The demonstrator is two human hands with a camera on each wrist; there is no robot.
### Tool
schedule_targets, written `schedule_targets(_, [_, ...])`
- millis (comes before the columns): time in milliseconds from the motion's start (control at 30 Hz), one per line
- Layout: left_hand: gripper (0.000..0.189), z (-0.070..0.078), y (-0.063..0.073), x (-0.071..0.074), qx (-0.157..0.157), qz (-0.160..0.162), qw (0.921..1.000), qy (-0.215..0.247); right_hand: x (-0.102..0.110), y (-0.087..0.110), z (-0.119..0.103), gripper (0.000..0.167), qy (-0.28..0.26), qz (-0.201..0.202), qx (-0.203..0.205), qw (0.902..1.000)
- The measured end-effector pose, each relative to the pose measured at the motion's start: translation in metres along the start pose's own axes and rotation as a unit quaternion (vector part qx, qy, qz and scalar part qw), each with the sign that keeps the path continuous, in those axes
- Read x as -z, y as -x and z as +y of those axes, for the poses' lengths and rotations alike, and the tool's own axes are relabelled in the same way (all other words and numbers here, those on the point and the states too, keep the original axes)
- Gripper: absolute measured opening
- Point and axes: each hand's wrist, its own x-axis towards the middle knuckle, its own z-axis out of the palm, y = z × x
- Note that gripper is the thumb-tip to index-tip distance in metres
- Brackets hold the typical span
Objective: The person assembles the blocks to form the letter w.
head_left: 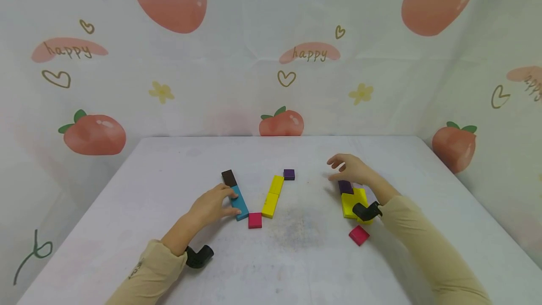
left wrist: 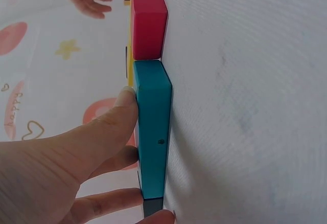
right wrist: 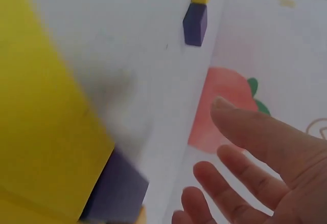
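- Head: on the surface [head_left: 313,267], nearer its left edge than its right, the left hand [head_left: 210,207] touches the blue block [head_left: 242,203] with spread fingers; a brown block [head_left: 229,177] adjoins it towards the far edge, a red block [head_left: 255,220] its near end. The right hand [head_left: 354,171], fingers parted and holding nothing, hovers by a dark purple block [head_left: 345,186] towards the right edge.
- Left wrist: thumb and fingers lie against the blue block.
- Right wrist: fingers stand loosely apart; a yellow piece [right wrist: 46,106] adjoins the dark purple block.

Free gap right of blue block [head_left: 241,204]
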Motion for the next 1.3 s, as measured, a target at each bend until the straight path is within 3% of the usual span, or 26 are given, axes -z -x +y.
schedule_targets(433, [0.042,-0.003,0.0,-0.002,-0.005,0.007,1.0,0.001,0.007,0.018,0.034,0.049,0.027,-0.022,0.027,0.999])
schedule_targets(933, [0.043,-0.003,0.0,-0.002,-0.012,0.011,0.9999,-0.004,0.006,0.026,0.041,0.05,0.02,-0.048,0.063,0.9967])
schedule_targets(1300, [0.042,-0.002,0.001,-0.002,-0.014,0.013,0.9998,-0.005,0.007,0.026,0.043,0.055,0.025,-0.063,0.055,0.9962])
